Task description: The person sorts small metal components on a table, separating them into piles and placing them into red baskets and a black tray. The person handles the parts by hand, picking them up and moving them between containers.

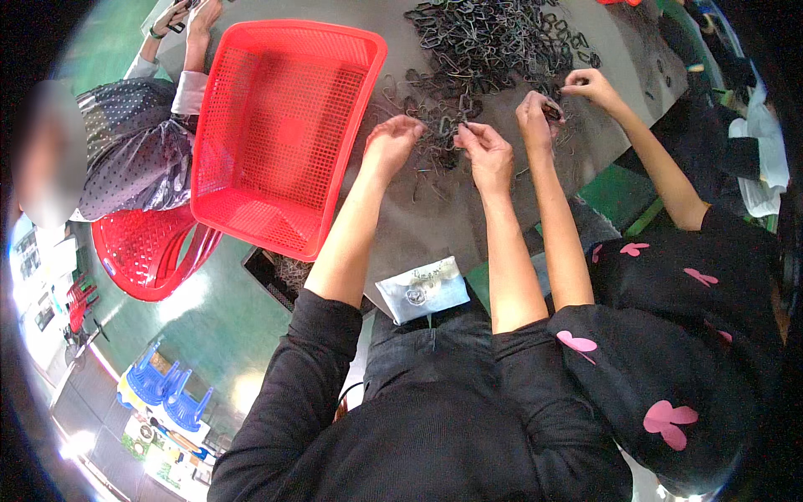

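Observation:
Over the grey table, my left hand [393,144] is closed, its fingertips pinched together at the near edge of some small black loop-shaped pieces [443,125]. What it pinches is too small to make out. A short way to the right, my right hand [489,155] grips a small black loop-shaped piece [459,132] between thumb and fingers. Thin dark curly strips [425,174] lie around and below the two hands. Beyond them spreads a large heap of the same black loops [493,42].
A red perforated plastic basket [291,127] stands left of my left forearm. At my right, a co-worker's hands [539,121] handle black pieces; another person [138,146] sits at the far left. A pale pouch [424,289] rests at my lap, by the table's near edge.

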### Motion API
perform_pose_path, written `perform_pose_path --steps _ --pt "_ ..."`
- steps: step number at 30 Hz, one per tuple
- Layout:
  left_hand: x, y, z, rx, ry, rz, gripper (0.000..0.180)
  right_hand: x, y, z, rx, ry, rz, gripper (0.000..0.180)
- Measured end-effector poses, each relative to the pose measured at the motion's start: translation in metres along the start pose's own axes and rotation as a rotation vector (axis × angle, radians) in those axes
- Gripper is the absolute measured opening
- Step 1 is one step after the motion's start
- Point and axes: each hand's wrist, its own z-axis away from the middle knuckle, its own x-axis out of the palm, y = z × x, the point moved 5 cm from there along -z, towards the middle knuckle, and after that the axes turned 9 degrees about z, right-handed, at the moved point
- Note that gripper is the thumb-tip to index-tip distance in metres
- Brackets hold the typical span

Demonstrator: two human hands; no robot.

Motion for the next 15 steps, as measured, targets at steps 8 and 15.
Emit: perform_pose_path --steps 8,15 --pt "-0.005 -0.004 0.008 0.109 0.055 -0.217 0.024 -0.013 0.011 -0.011 0.198 -0.141 -0.147 0.017" --pt "0.013 0.029 -0.011 0.426 0.108 -0.516 0.019 -0.007 -0.011 -0.037 -0.202 0.261 0.598 0.039"
